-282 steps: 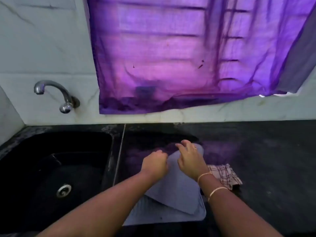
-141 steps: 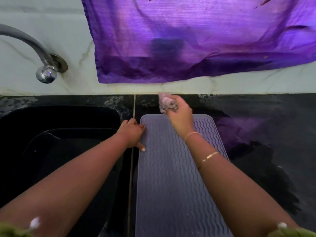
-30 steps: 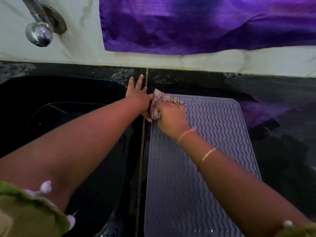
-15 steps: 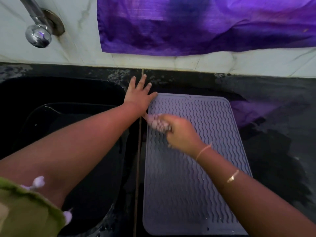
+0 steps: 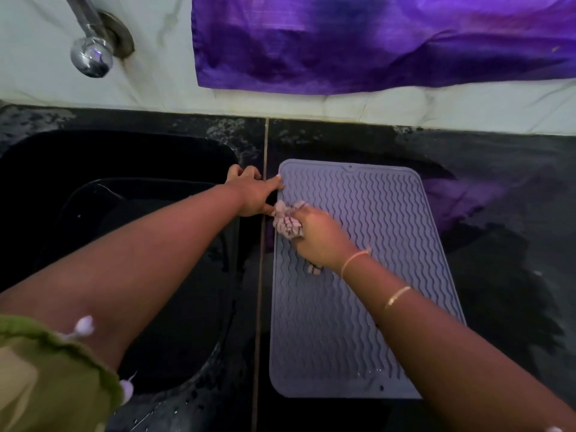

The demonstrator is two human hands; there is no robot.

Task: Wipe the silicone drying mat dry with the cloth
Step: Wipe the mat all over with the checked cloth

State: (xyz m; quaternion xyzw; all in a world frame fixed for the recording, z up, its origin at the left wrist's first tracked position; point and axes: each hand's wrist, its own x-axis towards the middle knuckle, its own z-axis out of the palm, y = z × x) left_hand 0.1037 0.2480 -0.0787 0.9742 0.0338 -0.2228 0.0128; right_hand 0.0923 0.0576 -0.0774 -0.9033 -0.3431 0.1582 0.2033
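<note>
**guest:** what's on your feed right now? Start big.

**op:** Biggest thing on my screen is the black stone table (image 5: 498, 213), which runs the full width and looks blotchy on the right. Its left part is taken up by a black sink (image 5: 131, 151). Behind both is a white marble wall (image 5: 467, 101) with a purple curtain (image 5: 374, 42) hanging over it. There's a purple patch of light on the table just right of the mat.

**guest:** and the mat itself?

**op:** The greyish-lilac silicone drying mat (image 5: 389, 238) lies flat on the table just right of the sink. Its long side runs away from me and it's covered in wavy ridges. Its left edge sits beside the seam in the stone.

**guest:** hands?

**op:** Both arms come in from the bottom, with a green sleeve (image 5: 46, 378) with little white bobbles on the left one. The left hand (image 5: 249, 198) is spread over the strip between sink and mat, forefinger tip touching the mat's far-left corner. The right hand (image 5: 318, 241) is on the mat's left side toward the far end. Its fingers are curled round a bunched-up checked cloth (image 5: 288, 221) pressed onto the ridges. The wad sits just beside the left thumb, and a scrap of it pokes out under the right wrist.

**guest:** anything small?

**op:** There's a chrome tap (image 5: 92, 54) on the wall above the sink and two thin gold bangles (image 5: 396, 296) on the right forearm. I can also see a few water beads (image 5: 364, 374) near the mat's closest edge.
</note>
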